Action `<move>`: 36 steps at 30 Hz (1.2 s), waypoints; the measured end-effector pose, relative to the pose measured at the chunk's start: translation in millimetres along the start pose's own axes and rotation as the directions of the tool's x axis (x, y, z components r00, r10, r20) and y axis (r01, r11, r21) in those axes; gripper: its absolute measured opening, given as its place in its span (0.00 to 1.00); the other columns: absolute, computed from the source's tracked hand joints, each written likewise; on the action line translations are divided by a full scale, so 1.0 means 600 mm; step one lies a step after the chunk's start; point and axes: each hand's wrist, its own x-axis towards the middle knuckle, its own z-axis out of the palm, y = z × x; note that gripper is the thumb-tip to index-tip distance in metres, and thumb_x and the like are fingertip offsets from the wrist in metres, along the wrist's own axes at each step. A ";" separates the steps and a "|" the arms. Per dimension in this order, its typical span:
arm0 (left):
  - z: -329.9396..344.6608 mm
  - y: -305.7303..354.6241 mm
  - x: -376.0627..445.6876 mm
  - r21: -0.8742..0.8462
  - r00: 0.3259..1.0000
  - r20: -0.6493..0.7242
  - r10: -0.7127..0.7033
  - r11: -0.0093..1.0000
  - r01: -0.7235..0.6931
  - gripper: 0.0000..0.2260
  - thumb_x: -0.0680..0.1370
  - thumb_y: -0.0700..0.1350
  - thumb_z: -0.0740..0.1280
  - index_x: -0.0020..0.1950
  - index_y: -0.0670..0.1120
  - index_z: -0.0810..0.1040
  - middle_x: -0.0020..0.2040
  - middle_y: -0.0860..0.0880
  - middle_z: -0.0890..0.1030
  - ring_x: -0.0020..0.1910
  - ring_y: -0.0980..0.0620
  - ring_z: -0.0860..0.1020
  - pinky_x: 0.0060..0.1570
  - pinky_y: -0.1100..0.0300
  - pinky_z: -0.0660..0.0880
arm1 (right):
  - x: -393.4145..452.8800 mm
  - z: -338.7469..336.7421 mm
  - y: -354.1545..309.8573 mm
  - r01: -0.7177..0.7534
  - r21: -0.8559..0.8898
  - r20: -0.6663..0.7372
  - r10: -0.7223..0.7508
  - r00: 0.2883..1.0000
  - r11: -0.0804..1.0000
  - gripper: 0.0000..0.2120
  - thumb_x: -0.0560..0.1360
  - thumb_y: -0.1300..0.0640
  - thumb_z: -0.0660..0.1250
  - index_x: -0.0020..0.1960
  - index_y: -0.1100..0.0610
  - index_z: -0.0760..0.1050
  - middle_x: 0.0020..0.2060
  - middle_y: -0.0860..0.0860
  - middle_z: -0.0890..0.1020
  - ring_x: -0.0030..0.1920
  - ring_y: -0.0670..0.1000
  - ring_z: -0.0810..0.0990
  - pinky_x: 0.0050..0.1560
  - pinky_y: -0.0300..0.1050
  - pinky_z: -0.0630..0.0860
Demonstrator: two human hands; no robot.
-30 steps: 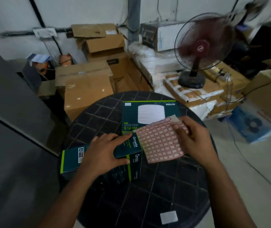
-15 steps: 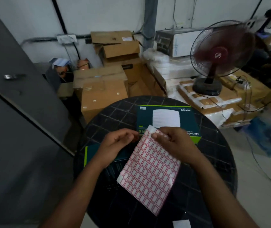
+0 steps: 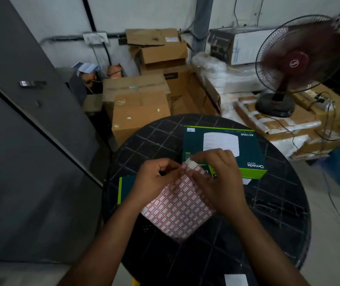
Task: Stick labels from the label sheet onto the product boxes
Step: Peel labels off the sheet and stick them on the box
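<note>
A label sheet (image 3: 177, 209) with rows of red-bordered white labels hangs over the round black table (image 3: 268, 213), held at its top edge. My left hand (image 3: 154, 180) pinches the sheet's upper left part. My right hand (image 3: 216, 176) grips the upper right corner, fingers curled over it. A dark teal product box (image 3: 245, 145) with a green edge and a white picture lies flat behind my hands. A small white label (image 3: 190, 130) sits on its far left corner. A second teal box (image 3: 124, 187) lies at the table's left, mostly hidden under my left hand and the sheet.
Brown cardboard boxes (image 3: 140, 108) are stacked behind the table. A dark red fan (image 3: 297, 62) stands on taped parcels at the right, its cable running down to the floor. A grey door (image 3: 20, 120) fills the left side. A white slip (image 3: 236, 279) lies at the table's near edge.
My left hand left the left box and joined my right hand at the sheet's top edge. The sheet was lifted off the boxes and now hangs between both hands.
</note>
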 end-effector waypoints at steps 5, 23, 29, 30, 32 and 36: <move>-0.003 0.000 0.004 -0.037 0.999 0.052 -0.004 0.999 0.006 0.04 0.77 0.38 0.72 0.49 0.45 0.86 0.44 0.47 0.87 0.44 0.49 0.85 0.46 0.59 0.80 | 0.019 0.002 0.014 0.140 -0.099 0.067 -0.134 0.989 0.985 0.08 0.77 0.51 0.70 0.55 0.47 0.84 0.46 0.44 0.80 0.48 0.49 0.72 0.45 0.49 0.71; -0.017 -0.002 0.002 -0.092 0.991 0.129 -0.028 0.995 0.041 0.06 0.78 0.36 0.69 0.52 0.39 0.85 0.46 0.42 0.86 0.46 0.42 0.85 0.48 0.54 0.81 | 0.016 0.009 0.006 0.084 0.020 0.112 -0.086 0.990 0.996 0.14 0.75 0.60 0.74 0.60 0.54 0.82 0.56 0.49 0.78 0.45 0.41 0.76 0.45 0.29 0.72; -0.014 0.000 0.006 -0.056 0.993 0.117 -0.027 0.998 0.033 0.05 0.78 0.36 0.70 0.50 0.41 0.85 0.45 0.45 0.87 0.45 0.46 0.85 0.47 0.58 0.80 | 0.015 0.005 0.003 0.173 -0.031 0.035 -0.172 0.984 0.984 0.04 0.75 0.57 0.73 0.49 0.54 0.86 0.55 0.51 0.81 0.44 0.47 0.82 0.40 0.39 0.78; -0.014 0.000 0.006 -0.054 0.993 0.116 -0.029 0.998 0.035 0.05 0.78 0.36 0.70 0.50 0.41 0.85 0.45 0.45 0.87 0.45 0.47 0.85 0.46 0.58 0.80 | 0.013 0.005 0.003 0.177 -0.046 0.026 -0.176 0.984 0.983 0.04 0.75 0.57 0.73 0.48 0.54 0.86 0.55 0.51 0.81 0.44 0.47 0.82 0.40 0.39 0.77; -0.014 -0.001 0.005 -0.044 0.992 0.122 -0.033 0.998 0.039 0.05 0.78 0.37 0.70 0.50 0.42 0.85 0.45 0.45 0.87 0.46 0.46 0.85 0.47 0.57 0.80 | 0.011 0.005 0.001 0.188 -0.092 0.017 -0.187 0.982 0.978 0.04 0.76 0.56 0.72 0.46 0.54 0.85 0.56 0.51 0.81 0.45 0.47 0.81 0.39 0.38 0.74; -0.013 0.002 0.002 -0.007 0.994 0.101 -0.048 0.999 0.049 0.05 0.78 0.37 0.70 0.50 0.43 0.85 0.46 0.47 0.87 0.46 0.49 0.85 0.48 0.60 0.81 | 0.004 0.011 -0.005 0.266 -0.226 -0.043 -0.283 0.958 0.937 0.06 0.76 0.55 0.72 0.46 0.56 0.85 0.49 0.53 0.82 0.45 0.50 0.80 0.35 0.41 0.74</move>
